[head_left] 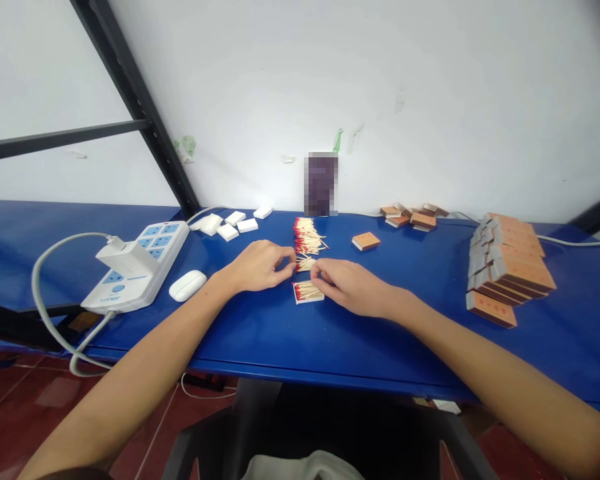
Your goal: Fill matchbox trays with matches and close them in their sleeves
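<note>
Worktop (260,337), blue. Small bunch of red-tipped matches (307,264) lies between the two hands, just short of a larger match pile (307,238). Left hand (264,267): thumb and forefinger curved toward each other at the red-head end of the bunch; cannot tell whether they pinch any. Right hand (351,285): fingers bent together at the plain end, thumb side above the white tray (311,300); grip hidden, cannot tell. Tray sits nearer the wearer, matches lying in it, heads to the left. Orange matchbox (366,241) lies alone right of the pile; stacked matchboxes (520,263) stand far right. White pieces (227,232) lie left, near the wall.
</note>
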### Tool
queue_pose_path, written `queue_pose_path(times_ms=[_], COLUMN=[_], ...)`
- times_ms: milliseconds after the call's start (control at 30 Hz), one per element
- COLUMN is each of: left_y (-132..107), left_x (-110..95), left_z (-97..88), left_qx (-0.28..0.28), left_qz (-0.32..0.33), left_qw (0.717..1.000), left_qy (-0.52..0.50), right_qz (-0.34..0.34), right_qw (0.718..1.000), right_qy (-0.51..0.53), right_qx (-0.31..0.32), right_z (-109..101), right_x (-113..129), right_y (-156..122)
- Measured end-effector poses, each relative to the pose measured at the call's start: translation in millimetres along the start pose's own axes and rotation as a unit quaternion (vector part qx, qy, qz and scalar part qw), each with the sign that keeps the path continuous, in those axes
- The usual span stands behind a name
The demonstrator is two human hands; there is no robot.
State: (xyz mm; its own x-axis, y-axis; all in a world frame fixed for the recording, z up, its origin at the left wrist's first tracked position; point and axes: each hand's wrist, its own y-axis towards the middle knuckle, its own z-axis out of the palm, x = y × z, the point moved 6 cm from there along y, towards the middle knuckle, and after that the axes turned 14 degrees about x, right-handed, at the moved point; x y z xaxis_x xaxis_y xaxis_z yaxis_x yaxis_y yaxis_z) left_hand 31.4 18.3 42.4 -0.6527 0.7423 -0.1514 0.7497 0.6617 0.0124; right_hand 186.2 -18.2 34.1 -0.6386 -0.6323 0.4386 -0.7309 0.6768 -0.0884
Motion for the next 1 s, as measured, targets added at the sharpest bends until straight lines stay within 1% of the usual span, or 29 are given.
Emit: queue_pose_path(times_ms=[133, 267, 367, 467, 667, 867, 933, 1000], left_y=[1.4, 1.5, 1.1, 1.2, 2.3, 2.9, 2.8, 2.5], left_x=[0.3, 0.2, 0.6, 1.5, 2.8, 3.9, 3.0, 1.7], left_z=[2.8, 4.8, 5.0, 4.9, 5.9, 6.2, 5.6, 4.9], left_qx=[0.008, 0.021, 0.026, 0.022, 0.018, 0.021, 0.021, 0.019], left_qz=[0.006, 0.002, -0.003, -0.008, -0.009, -0.01, -0.008, -0.005], left_qw=[1.0, 1.0, 1.0, 1.0, 1.0, 0.999, 1.0, 1.0], left_qy=[0.007, 0.009, 0.007, 0.013, 0.021, 0.022, 0.02, 0.016], right_qz=[0.009, 0.002, -0.011, -0.008, 0.049, 0.077, 0.076, 0.069], right_qw=[0.999, 0.998, 0.998, 0.998, 0.997, 0.991, 0.991, 0.994], right_qy=[0.01, -0.009, -0.028, -0.039, -0.059, -0.11, -0.104, -0.077], right_qx=[-0.051, -0.057, -0.063, -0.051, -0.021, 0.023, 0.027, 0.015], right_z=[-6.3, -2.4, 0.6, 3.0, 5.1, 7.6, 4.8, -1.1], right_x=[-12.1, -25.8, -29.3, -29.4, -28.8, -23.3, -22.3, -20.5], right_y=[3.6, 11.6, 16.8, 19.8, 19.5, 15.0, 11.5, 6.7])
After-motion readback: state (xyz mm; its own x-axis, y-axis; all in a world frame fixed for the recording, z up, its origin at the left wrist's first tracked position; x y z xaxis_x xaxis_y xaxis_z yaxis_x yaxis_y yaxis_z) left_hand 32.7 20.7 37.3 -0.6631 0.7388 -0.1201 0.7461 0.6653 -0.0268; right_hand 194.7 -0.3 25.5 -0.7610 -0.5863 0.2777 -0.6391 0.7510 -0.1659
